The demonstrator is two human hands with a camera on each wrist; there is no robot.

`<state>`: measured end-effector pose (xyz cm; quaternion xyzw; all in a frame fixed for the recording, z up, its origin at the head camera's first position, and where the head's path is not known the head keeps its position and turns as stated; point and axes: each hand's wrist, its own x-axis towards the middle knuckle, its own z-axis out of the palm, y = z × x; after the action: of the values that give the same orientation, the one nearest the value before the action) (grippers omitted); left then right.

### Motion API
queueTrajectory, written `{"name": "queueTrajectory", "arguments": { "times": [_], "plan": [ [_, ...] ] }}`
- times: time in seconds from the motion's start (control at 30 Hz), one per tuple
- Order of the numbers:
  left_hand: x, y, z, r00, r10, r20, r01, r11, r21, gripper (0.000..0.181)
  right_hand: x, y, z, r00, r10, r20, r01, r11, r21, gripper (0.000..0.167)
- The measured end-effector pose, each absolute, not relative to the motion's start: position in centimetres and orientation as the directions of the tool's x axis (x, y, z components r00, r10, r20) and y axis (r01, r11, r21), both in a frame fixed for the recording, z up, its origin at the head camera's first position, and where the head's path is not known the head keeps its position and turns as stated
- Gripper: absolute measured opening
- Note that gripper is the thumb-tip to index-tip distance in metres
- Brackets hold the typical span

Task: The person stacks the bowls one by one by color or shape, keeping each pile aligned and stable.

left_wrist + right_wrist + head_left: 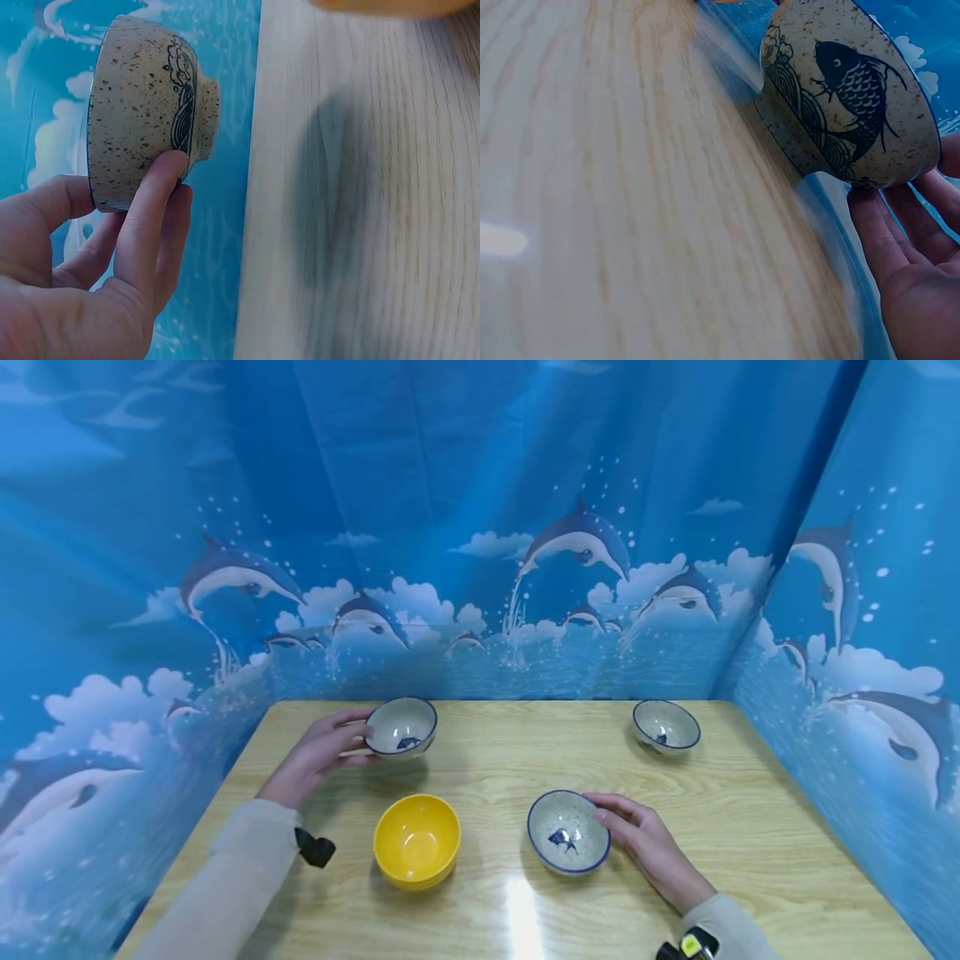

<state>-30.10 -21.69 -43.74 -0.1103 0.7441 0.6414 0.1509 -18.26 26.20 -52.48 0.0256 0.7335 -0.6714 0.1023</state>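
Note:
My left hand (318, 754) grips a speckled, blue-rimmed bowl (401, 727) by its left side, near the back left of the table. In the left wrist view this bowl (139, 109) hangs above the wood, its shadow apart from it, with fingertips under its side. My right hand (651, 847) holds a matching bowl (567, 832) by its right rim. The right wrist view shows a dark fish and waves on that bowl (847, 94); its foot is close to the table, and I cannot tell whether it touches. Between the hands stands a yellow bowl (417, 843).
A third speckled bowl (666, 725) stands at the back right of the wooden table (510, 752). Blue dolphin-print cloth (480, 527) hangs behind the table and along its sides. Light glares off the tabletop near the front middle.

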Motion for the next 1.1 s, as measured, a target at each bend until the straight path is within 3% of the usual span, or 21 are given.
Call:
{"name": "queueTrajectory", "arguments": {
  "times": [1.1],
  "plan": [
    [-27.9,-12.2,-40.3,-0.896,0.319,-0.308,-0.217,0.289,0.932,0.044,-18.2,26.2,-52.5,-0.985,-0.108,-0.133,0.122,0.106,-0.987,0.050]
  ]
}}
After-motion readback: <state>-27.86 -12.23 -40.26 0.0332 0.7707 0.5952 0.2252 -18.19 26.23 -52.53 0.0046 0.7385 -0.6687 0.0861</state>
